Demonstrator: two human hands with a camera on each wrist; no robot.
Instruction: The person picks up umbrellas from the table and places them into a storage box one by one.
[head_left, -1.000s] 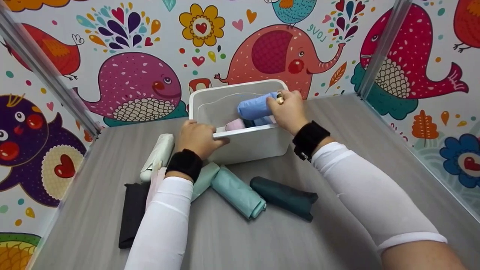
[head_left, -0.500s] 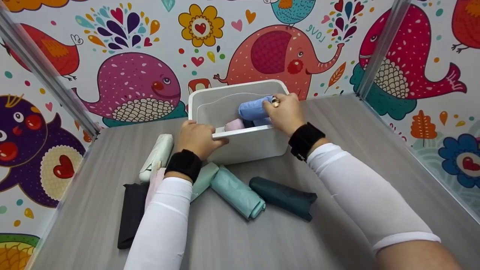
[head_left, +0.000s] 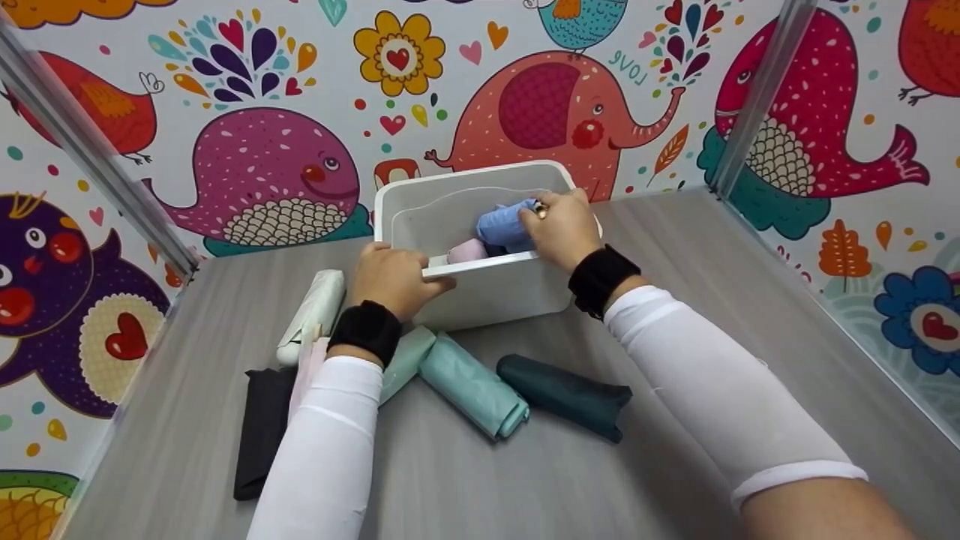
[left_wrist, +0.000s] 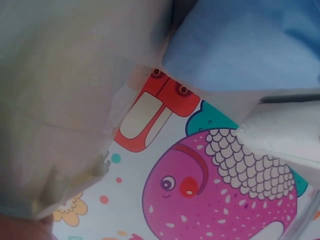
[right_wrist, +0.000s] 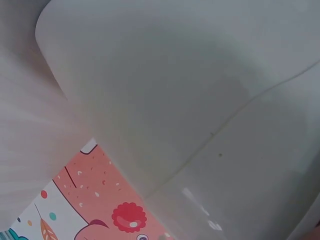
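Observation:
At the back of the table stands a white plastic bin (head_left: 502, 294). My left hand (head_left: 394, 281) grips its front left corner, thumb lying along the outside of the front rim. Over the bin's right side, my right hand (head_left: 564, 231) holds a folded blue umbrella (head_left: 501, 226) by its gold-tipped end. That umbrella lies tilted within the opening, its far end pointing left. Beneath it show a pink rolled umbrella (head_left: 466, 251) and something dark. The bin's pale wall (right_wrist: 175, 100) fills most of the right wrist view.
Folded umbrellas lie on the grey table before the bin: dark green (head_left: 564, 396), teal (head_left: 474, 386), light green (head_left: 407, 362), black (head_left: 262, 431), white (head_left: 313, 315). A pink one (head_left: 306, 375) is partly hidden by the left sleeve. Patterned walls (head_left: 405, 135) enclose the table.
My right hand has moved left and slightly down, taking the blue umbrella lower into the bin. The left hand keeps its grip on the corner.

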